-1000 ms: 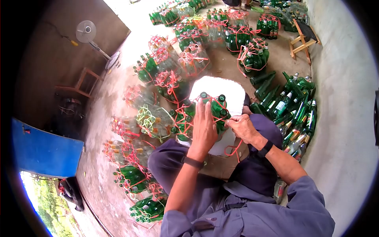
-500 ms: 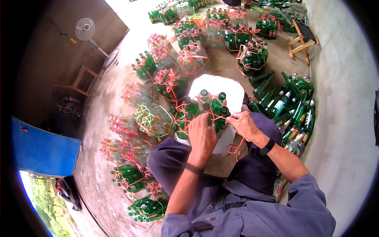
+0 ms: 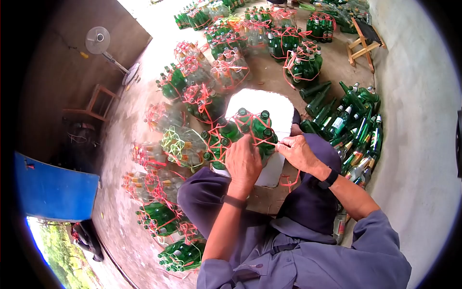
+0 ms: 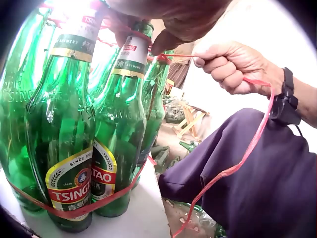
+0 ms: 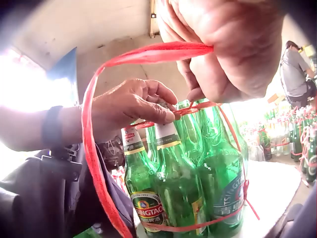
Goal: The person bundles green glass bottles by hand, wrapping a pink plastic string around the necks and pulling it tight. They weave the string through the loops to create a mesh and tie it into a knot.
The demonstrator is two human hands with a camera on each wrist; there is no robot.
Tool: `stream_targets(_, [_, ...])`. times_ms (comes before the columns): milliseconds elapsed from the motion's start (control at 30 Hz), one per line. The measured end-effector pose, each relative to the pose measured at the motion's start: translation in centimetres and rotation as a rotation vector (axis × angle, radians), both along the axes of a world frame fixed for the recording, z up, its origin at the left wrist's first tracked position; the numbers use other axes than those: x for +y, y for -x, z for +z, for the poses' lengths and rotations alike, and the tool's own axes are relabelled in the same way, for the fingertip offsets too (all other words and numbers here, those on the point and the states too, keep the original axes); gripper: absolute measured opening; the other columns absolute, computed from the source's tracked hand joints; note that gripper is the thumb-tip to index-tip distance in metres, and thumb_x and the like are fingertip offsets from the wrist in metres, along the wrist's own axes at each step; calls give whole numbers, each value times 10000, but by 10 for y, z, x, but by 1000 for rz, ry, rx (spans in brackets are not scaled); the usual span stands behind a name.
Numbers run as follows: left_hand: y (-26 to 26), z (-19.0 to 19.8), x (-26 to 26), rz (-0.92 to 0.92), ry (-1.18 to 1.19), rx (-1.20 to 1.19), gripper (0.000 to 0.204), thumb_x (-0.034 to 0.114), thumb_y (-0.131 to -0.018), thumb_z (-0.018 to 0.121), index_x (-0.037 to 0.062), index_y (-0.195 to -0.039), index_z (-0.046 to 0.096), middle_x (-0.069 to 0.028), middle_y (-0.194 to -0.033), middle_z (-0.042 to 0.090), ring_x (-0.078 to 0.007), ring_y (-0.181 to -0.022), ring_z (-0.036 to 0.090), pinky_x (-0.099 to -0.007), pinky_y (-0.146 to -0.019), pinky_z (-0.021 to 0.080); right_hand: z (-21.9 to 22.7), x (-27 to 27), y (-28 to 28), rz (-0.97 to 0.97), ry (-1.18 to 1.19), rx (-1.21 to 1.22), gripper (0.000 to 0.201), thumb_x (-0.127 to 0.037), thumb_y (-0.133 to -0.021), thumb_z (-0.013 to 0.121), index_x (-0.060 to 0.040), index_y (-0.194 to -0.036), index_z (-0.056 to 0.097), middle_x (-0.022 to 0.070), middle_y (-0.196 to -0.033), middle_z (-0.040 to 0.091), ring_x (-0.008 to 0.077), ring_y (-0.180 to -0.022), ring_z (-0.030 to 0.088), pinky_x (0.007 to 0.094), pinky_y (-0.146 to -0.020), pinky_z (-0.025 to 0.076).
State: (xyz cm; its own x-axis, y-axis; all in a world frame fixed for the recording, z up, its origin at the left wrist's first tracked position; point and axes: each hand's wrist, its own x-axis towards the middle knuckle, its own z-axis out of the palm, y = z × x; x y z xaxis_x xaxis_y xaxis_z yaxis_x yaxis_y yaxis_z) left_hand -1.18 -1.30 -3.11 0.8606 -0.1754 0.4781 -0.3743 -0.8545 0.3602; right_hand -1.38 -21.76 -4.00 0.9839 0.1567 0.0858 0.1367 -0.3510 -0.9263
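Here are our green bottles (image 3: 230, 130), upright on the white board (image 3: 281, 111), red string (image 4: 227, 172) criss-crossing their necks and looping low round them. Our left hand (image 3: 244, 164) curls its fingers and thumb at a bottle neck; our right hand (image 3: 299, 152) pinches the string, taut to the bundle, its tail hanging. Out beyond, we see tied bundles (image 3: 303, 66) and a loose bottle pile (image 3: 358, 120) by the wall (image 3: 414, 120).

Green bottles (image 4: 64, 129), red-pink ribbon (image 4: 225, 172), white slab (image 3: 262, 103), purple trousers (image 3: 204, 192)
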Motion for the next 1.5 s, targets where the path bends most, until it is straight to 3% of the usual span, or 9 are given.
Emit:
stream_targets(133, [-1,6,-8,46,-3,-178,526,143,-806,771,57,-1298,605,-125,-1213,654,-330,-1003,663,-436,-873,499,15,-3,1,9,-9,-75,219,-109,-931,656,73,-809,665,158,-619,586,143,-545,508,377,-555,452])
stream_targets(300, [-5,7,-5,-84,-75,-51,576,164,-792,786,73,-1337,620,-131,-1326,602,-361,-1052,671,-460,-827,525,27,-6,-16,101,162,-355,161,-29,-863,649,38,-727,596,223,-668,607,407,-625,626,446,-582,485])
stream_targets(533, [-11,9,-12,-16,-75,-16,361,242,-851,801,101,-1158,671,-100,-1304,613,-309,-985,692,-434,-736,549,30,3,-65,218,346,-645,159,-51,-884,667,13,-773,574,175,-720,610,386,-678,634,469,-647,512])
stream_targets(800, [-12,6,-18,27,-79,-36,300,221,-831,820,123,-1083,691,-94,-1295,622,-306,-904,703,-433,-713,547,12,13,-92,90,423,-539,230,-130,-882,723,-16,-740,583,174,-665,608,399,-669,646,481,-624,508])
stream_targets(967, [-13,4,-18,33,-66,-35,298,183,-815,829,132,-1077,696,-100,-1312,626,-307,-902,703,-430,-706,543,2,1,-75,-54,231,-170,229,-158,-882,781,17,-784,670,175,-648,633,305,-599,668,417,-604,515])
stream_targets(1167, [-11,5,-17,11,-73,3,257,167,-854,778,93,-1080,680,-129,-1335,602,-302,-924,675,-421,-748,536,-33,-8,-89,-23,117,-190,145,-130,-942,726,-3,-920,794,167,-681,682,144,-588,578,370,-606,496])
stream_targets(1233, [-10,7,-17,6,-37,44,247,151,-852,771,94,-1075,682,-127,-1329,602,-308,-963,662,-427,-785,526,-35,-11,-92,41,-13,120,180,-189,-938,744,-24,-976,806,84,-633,661,103,-606,539,347,-605,479])
stream_targets(1400, [-16,28,-18,-67,-75,-55,286,77,-800,780,89,-1076,708,-93,-1254,669,-331,-1189,561,-489,-1008,425,-26,-13,-89,42,-139,387,273,-301,-848,828,-33,-893,805,0,-575,541,64,-590,464,314,-557,407])
stream_targets(1500, [-31,40,-15,-159,-94,-29,273,70,-803,765,81,-1069,706,-77,-1210,702,-320,-1172,579,-473,-997,429,-22,-12,-96,42,-162,445,323,-337,-790,870,-30,-761,775,-27,-553,497,54,-563,416,305,-515,344])
